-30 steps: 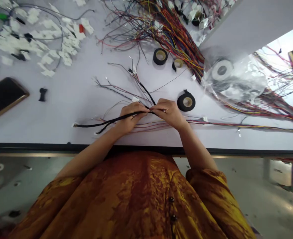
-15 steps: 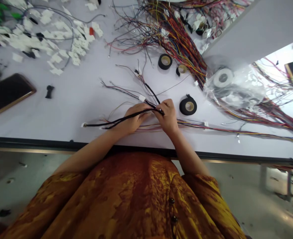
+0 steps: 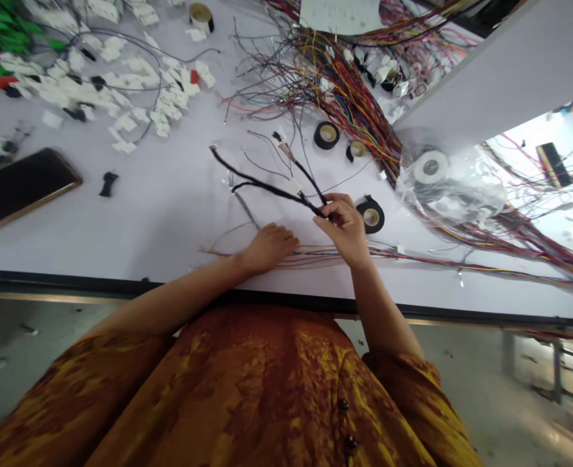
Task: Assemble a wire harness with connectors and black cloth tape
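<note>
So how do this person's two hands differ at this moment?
The left hand lies low with its back up on the loose coloured wires, while the right hand is raised and pinches the black-wrapped wire harness. The left hand grips nothing visible; the right hand is shut on the harness. The right hand is also beside the black tape roll, and the left hand is farther from it. Both are bare and over the white table.

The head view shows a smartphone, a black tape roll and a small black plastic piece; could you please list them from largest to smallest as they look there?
1. The smartphone
2. The black tape roll
3. The small black plastic piece
</note>
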